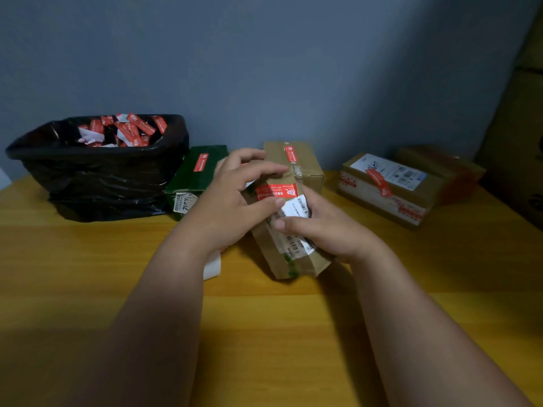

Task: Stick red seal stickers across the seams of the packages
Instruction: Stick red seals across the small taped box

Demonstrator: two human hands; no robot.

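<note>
Your left hand (232,198) lies over the left side of the brown package (289,230) at the centre of the wooden table (88,259); its fingers are spread and nearly straight, the fingertips reaching toward the far top edge and the thumb pressing near the red seal sticker (276,190) that lies across the package top. Your right hand (320,230) grips the same package from the right, fingers curled over the white shipping label (296,207), thumb lying along the label's near part. Both forearms extend from the near edge of the view and converge on the package, which sits tilted, its near end toward you.

A white strip of backing paper (212,267) shows just beneath your left wrist. Behind the held package stands a second brown box (305,160) with a red sticker on its top; a green box (197,177), also stickered, rests to its left. Far left, a bin lined with a black bag (97,177) holds many red and white paper scraps. Far right, a brown box with a large label (390,186) carries red stickers, and another brown box (440,165) lies behind it against the blue-grey wall (264,69).
</note>
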